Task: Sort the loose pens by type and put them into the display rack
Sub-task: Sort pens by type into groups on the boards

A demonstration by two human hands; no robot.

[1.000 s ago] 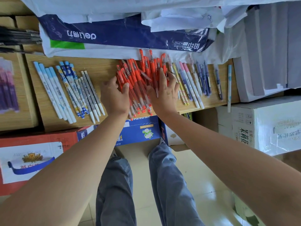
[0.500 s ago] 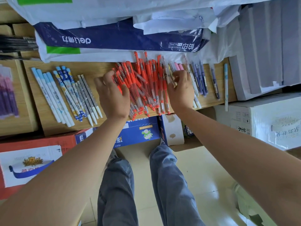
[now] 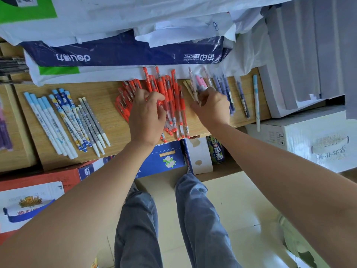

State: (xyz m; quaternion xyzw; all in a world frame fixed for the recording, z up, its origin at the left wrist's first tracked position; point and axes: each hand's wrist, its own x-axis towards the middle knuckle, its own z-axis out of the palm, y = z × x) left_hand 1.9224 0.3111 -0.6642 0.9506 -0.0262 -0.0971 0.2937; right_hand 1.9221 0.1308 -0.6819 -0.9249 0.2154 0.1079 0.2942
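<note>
Lying in a loose heap at the middle of the pale wooden surface (image 3: 108, 117), the red gel pens with clear barrels (image 3: 174, 105) point away from the person, their far tips reaching the blue-and-white wrapped paper ream (image 3: 119, 53) behind them. The left hand (image 3: 146, 115) sits on the heap's left half with its fingers bent and spread over the pens; whether it clasps any of them cannot be told. A second ago it stood at the heap's left edge. The right hand (image 3: 212, 107), which then pressed the heap's right edge, has gone rightward and now curls its fingers round a bunch of pink and yellow pastel pens (image 3: 200, 83) just beside the red ones. Past that bunch lie dark purple pens (image 3: 224, 88), then a single light-blue pen (image 3: 256, 101) whose near end overhangs the front edge. Well to the left, blue-and-white patterned pens (image 3: 58, 120) and grey dotted pens (image 3: 92, 122) lie in slanted rows, as before. A blue cardboard box (image 3: 166, 157) stands below the surface.
</note>
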